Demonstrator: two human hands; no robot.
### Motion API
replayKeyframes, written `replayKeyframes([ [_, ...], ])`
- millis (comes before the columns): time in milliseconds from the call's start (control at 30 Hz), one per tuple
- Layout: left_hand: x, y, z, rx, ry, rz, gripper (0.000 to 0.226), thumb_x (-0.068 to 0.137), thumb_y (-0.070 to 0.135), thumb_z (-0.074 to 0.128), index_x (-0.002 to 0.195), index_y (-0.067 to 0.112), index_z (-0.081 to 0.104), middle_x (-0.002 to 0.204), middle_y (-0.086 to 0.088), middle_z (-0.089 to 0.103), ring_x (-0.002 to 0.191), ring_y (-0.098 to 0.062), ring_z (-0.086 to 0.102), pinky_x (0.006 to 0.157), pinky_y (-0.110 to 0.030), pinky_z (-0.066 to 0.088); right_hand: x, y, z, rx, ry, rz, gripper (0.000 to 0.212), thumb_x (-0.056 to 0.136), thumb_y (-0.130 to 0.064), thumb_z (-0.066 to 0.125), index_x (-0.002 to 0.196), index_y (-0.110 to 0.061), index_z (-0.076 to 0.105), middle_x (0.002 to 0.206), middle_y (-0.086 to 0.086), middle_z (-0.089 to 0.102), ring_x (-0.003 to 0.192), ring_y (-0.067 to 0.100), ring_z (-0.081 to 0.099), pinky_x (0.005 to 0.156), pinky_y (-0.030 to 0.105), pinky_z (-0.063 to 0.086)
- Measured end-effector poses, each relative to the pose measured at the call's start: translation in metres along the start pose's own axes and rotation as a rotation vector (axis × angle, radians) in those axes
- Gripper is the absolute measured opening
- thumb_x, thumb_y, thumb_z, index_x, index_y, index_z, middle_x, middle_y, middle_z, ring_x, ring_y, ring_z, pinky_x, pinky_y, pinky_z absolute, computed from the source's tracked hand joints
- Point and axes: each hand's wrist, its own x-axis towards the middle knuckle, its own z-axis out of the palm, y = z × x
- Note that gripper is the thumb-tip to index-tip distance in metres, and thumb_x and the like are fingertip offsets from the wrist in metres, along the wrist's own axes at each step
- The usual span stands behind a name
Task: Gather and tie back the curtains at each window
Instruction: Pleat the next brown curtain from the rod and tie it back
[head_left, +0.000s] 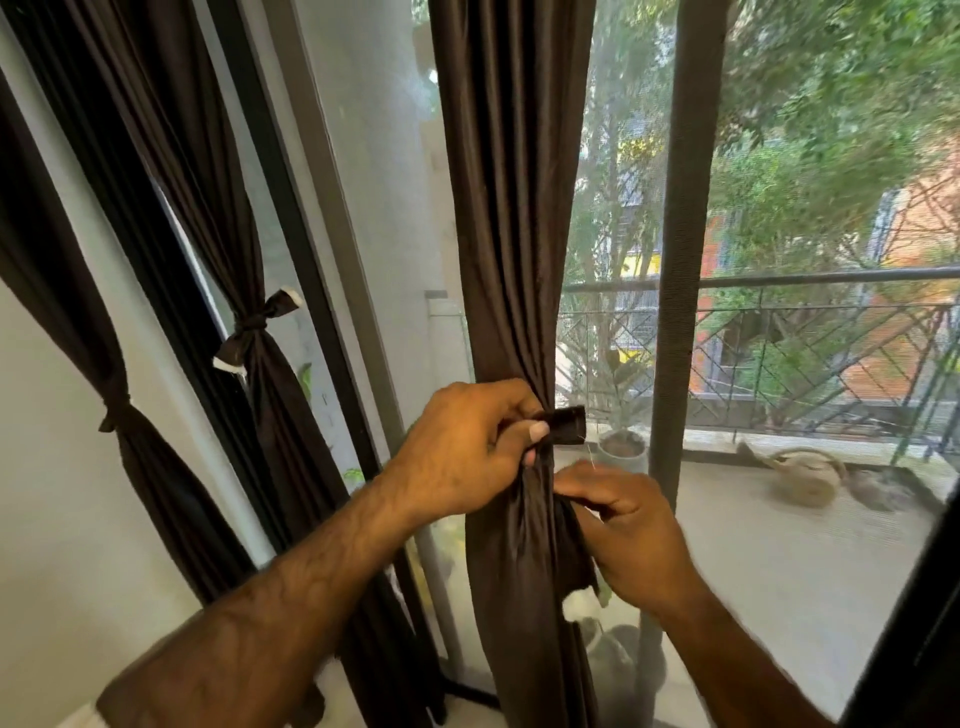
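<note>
The gathered curtain hangs straight down in front of the person, its long axis vertical, and both hands meet at its pinched waist, so the tie has to run crosswise to the folds. The left hand sits higher and on the curtain's left side, forearm rising from the lower left; its thumb and fingers pinch one end of the dark tie-back strip, which pokes out level toward the right. The right hand is just below and to the right, knuckles up, fingers curled onto the strip's other part where it drops beside the fabric toward a white end. Both hands touch the curtain. Judging by this, the knot is not yet cinched. Two curtains further left are already tied.
</note>
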Motion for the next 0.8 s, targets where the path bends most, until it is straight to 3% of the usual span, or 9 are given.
replayKeyframes([
  [100,0.007,0.004,-0.007,-0.049,-0.027,-0.131,0.012,0.103,0.025,0.069,0.092,0.025,0.072,0.073,0.012,0.076,0.072,-0.008,0.073,0.077,-0.040,0.061,0.001,-0.001,0.000,-0.148,-0.008,-0.156,0.030,0.097,0.008,0.069,0.111,-0.016,0.083,0.124,0.006,0.065,0.114,0.029,0.066,0.096,0.042,0.057],
  [233,0.011,0.005,-0.013,-0.079,-0.051,-0.181,0.015,0.104,0.024,0.069,0.088,0.025,0.071,0.072,0.012,0.077,0.071,-0.012,0.073,0.081,-0.042,0.060,-0.001,-0.008,-0.001,0.054,-0.046,-0.182,0.036,0.094,0.018,0.065,0.120,-0.005,0.077,0.126,0.010,0.070,0.121,0.033,0.068,0.104,0.042,0.055],
  [333,0.010,0.005,-0.012,-0.110,-0.084,-0.189,0.015,0.104,0.024,0.069,0.089,0.026,0.071,0.072,0.012,0.077,0.069,-0.017,0.074,0.080,-0.046,0.061,0.000,-0.017,0.002,0.278,0.078,-0.102,0.014,0.086,0.006,0.079,0.100,0.000,0.079,0.102,0.010,0.078,0.100,0.025,0.076,0.090,0.032,0.061],
  [400,0.009,0.006,-0.010,-0.111,-0.096,-0.179,0.014,0.103,0.024,0.070,0.089,0.025,0.073,0.072,0.012,0.077,0.070,-0.015,0.074,0.080,-0.046,0.061,0.004,-0.027,0.002,0.321,0.158,-0.019,0.021,0.074,0.002,0.086,0.089,-0.011,0.080,0.084,0.001,0.078,0.082,0.013,0.075,0.080,0.024,0.061],
  [467,0.010,0.005,-0.009,-0.091,-0.101,-0.156,0.012,0.100,0.022,0.071,0.089,0.025,0.075,0.074,0.010,0.077,0.071,-0.012,0.075,0.078,-0.046,0.063,0.010,-0.034,0.002,0.263,0.171,0.033,0.030,0.069,-0.001,0.086,0.091,-0.018,0.073,0.073,0.001,0.075,0.071,0.010,0.070,0.075,0.024,0.059],
  [567,0.013,-0.001,-0.009,-0.029,-0.094,-0.143,0.016,0.095,0.014,0.070,0.083,0.024,0.074,0.070,0.004,0.073,0.066,-0.016,0.072,0.066,-0.046,0.062,0.021,-0.038,0.002,0.254,0.168,0.110,0.046,0.075,0.007,0.084,0.107,-0.011,0.057,0.065,0.006,0.074,0.061,0.011,0.066,0.069,0.023,0.053],
  [667,0.014,-0.005,-0.006,0.012,-0.102,-0.128,0.012,0.090,0.015,0.074,0.082,0.022,0.074,0.070,0.004,0.071,0.066,-0.015,0.069,0.062,-0.039,0.059,0.027,-0.040,0.001,0.273,0.163,0.165,0.043,0.083,0.012,0.077,0.116,-0.007,0.058,0.054,-0.002,0.068,0.049,0.002,0.060,0.057,0.015,0.048],
  [733,0.013,-0.005,-0.005,0.017,-0.102,-0.119,0.009,0.091,0.016,0.074,0.084,0.022,0.075,0.071,0.005,0.071,0.065,-0.014,0.068,0.062,-0.035,0.056,0.029,-0.042,0.002,0.268,0.163,0.182,0.030,0.084,0.007,0.078,0.110,-0.001,0.067,0.052,-0.006,0.065,0.047,0.001,0.058,0.053,0.014,0.046],
  [800,0.013,-0.006,-0.006,-0.006,-0.116,-0.112,0.008,0.094,0.019,0.071,0.091,0.023,0.078,0.075,0.007,0.075,0.070,-0.014,0.072,0.068,-0.037,0.061,0.032,-0.042,0.003,0.256,0.209,0.198,0.019,0.078,-0.008,0.082,0.090,-0.001,0.070,0.052,-0.005,0.062,0.046,0.005,0.052,0.050,0.017,0.044],
])
